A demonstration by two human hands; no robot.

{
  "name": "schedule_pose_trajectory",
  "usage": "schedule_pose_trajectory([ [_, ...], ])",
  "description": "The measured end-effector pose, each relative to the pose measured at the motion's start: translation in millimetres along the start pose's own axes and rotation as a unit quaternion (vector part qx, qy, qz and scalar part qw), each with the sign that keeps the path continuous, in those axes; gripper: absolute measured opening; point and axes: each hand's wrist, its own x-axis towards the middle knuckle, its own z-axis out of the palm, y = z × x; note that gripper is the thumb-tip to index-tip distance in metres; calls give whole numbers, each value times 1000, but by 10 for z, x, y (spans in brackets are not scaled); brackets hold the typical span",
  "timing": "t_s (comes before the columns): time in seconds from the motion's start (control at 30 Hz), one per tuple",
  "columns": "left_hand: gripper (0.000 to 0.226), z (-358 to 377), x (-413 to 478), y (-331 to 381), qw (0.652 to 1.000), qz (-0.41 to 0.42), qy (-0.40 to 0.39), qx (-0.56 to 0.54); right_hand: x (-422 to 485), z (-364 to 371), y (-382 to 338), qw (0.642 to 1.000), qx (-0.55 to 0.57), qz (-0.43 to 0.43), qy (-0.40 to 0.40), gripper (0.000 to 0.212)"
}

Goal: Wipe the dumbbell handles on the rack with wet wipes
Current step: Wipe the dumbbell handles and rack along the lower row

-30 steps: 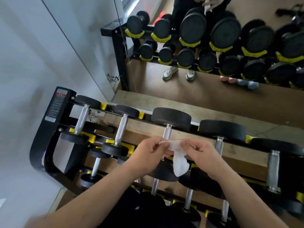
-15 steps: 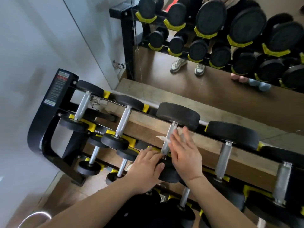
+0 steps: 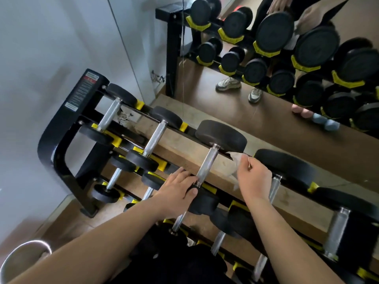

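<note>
The rack (image 3: pixel 61 130) ran from 10 o'clock to 4 o'clock across the view, its top row carrying dumbbells with black heads and knurled steel handles set in yellow cradles. The left hand (image 3: pixel 176 191) lay with fairly straight fingers on the near head of the third dumbbell (image 3: pixel 221 136), thumb pressed on that head, at 6 o'clock of its handle (image 3: pixel 207 165). The right hand (image 3: pixel 254 181) was at 3 o'clock of the handle, clear of it, and pinched a wipe (image 3: pixel 235 160) between thumb and curled fingers. The wipe was blurred and trailed from the hand toward 10 o'clock, near the handle's far end; whether it touched the steel could not be told. On the rack's end post at 10 o'clock sat a label (image 3: pixel 82 90) with a red band near its top, lines of small print and a white sticker below, all too small to read. A mirror (image 3: pixel 205 93) at 1 o'clock reflected the rack's far side and a pair of pale shoes (image 3: pixel 228 84). A steel bin (image 3: pixel 24 248) showed at 7 o'clock.
</note>
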Motion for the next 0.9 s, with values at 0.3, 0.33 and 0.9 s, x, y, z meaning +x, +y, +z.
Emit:
schedule_pose_trajectory([
  [0.3, 53, 2, -42, 22, 1000, -19, 5, 10, -398, 645, -300, 990, 137, -10, -35, 44],
  [0.33, 54, 7, -40, 18, 1000, -19, 3, 10, -414, 678, -278, 990, 125, -43, -39, 42],
  [0.9, 74, 82, -127, -88, 999, -32, -8, -32, 107, 730, 188, 811, -164, -475, -298, 29],
])
